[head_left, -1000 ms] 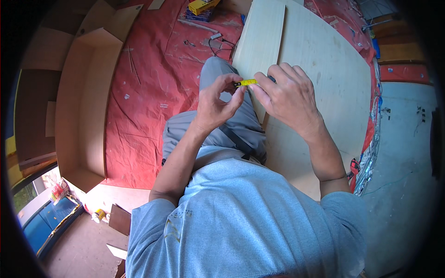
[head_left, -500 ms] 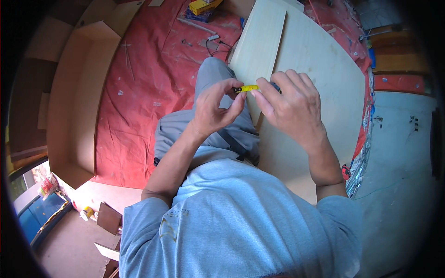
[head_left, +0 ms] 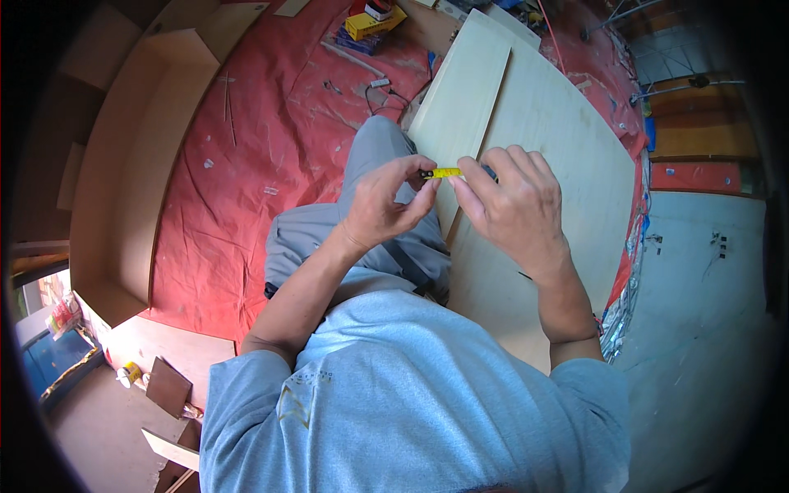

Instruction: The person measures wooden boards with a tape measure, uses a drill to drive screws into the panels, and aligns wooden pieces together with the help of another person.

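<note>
Between my two hands stretches a short yellow length of a tape measure (head_left: 446, 173), above my bent leg and the edge of the boards. My left hand (head_left: 389, 197) pinches the dark end of the blade between thumb and forefinger. My right hand (head_left: 515, 201) is curled round the other end, thumb and forefinger close to the yellow strip. Most of the tape's case is hidden in that hand; only a bluish-dark bit shows between the fingers. Below the hands lie a large pale wood panel (head_left: 567, 140) and a narrower board (head_left: 464, 90) on top of it.
A red sheet (head_left: 246, 181) covers the floor on the left. A long open wooden box frame (head_left: 123, 189) stands at far left. A yellow box (head_left: 376, 23) and a cable (head_left: 386, 99) lie at the back. Wood offcuts (head_left: 168, 386) rest at lower left.
Both hands keep their hold on the tape measure and sit slightly lower in the picture. The view has shifted a little; the exposed yellow strip looks about the same length.
</note>
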A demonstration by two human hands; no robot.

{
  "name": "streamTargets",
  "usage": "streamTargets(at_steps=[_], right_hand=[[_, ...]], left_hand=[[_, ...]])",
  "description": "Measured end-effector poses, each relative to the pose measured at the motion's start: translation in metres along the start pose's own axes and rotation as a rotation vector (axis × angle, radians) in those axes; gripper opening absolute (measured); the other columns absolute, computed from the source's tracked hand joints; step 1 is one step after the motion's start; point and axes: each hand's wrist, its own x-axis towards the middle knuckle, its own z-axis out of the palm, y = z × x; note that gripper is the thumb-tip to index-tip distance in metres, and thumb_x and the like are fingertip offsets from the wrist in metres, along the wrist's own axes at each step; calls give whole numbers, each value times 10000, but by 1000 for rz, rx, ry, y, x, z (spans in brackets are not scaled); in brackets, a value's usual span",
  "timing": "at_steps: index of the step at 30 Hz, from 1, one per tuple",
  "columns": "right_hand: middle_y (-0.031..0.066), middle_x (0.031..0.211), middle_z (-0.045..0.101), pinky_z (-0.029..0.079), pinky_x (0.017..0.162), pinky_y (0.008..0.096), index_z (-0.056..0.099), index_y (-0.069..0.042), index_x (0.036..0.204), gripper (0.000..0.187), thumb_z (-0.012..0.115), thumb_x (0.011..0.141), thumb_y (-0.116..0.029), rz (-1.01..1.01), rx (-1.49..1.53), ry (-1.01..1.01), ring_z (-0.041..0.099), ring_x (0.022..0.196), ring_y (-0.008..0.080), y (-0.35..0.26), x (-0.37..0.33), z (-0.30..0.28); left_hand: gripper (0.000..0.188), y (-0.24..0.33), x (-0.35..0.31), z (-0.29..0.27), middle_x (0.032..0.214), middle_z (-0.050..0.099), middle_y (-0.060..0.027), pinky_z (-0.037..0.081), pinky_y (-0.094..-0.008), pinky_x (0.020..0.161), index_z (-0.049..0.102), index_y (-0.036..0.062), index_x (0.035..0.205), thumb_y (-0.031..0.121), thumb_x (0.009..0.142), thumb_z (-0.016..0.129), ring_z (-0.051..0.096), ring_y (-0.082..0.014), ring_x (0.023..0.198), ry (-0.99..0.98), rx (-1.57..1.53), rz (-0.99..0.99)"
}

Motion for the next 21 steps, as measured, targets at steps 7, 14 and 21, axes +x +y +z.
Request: streamTargets(at_steps=[7, 14, 21], right_hand=[[40, 826, 550, 440, 704, 390, 695, -105, 897, 201, 812, 869, -266, -4, -12, -13, 594, 827, 226, -3, 2, 1], [41, 830, 564, 443, 716, 388, 706, -94, 896, 203, 814, 865, -263, -14, -4, -17, 598, 835, 225, -1, 3, 2], [43, 826, 567, 447, 723, 388, 708, -94, 890, 198, 809, 875, -263, -13, -13, -34, 602, 836, 223, -2, 3, 2]], left_hand=[[267, 1, 1, -2, 867, 711, -113, 568, -328, 650, 690, -2, 1131, 34, 888, 793, 720, -209, 716, 9, 1, 14], [266, 0, 2, 0, 855, 707, -112, 566, -326, 647, 688, 2, 1126, 33, 883, 795, 715, -207, 709, 24, -18, 15], [276, -1, 0, 0, 835, 703, -108, 561, -325, 634, 684, 1, 1133, 28, 881, 793, 711, -202, 695, 15, 13, 18]])
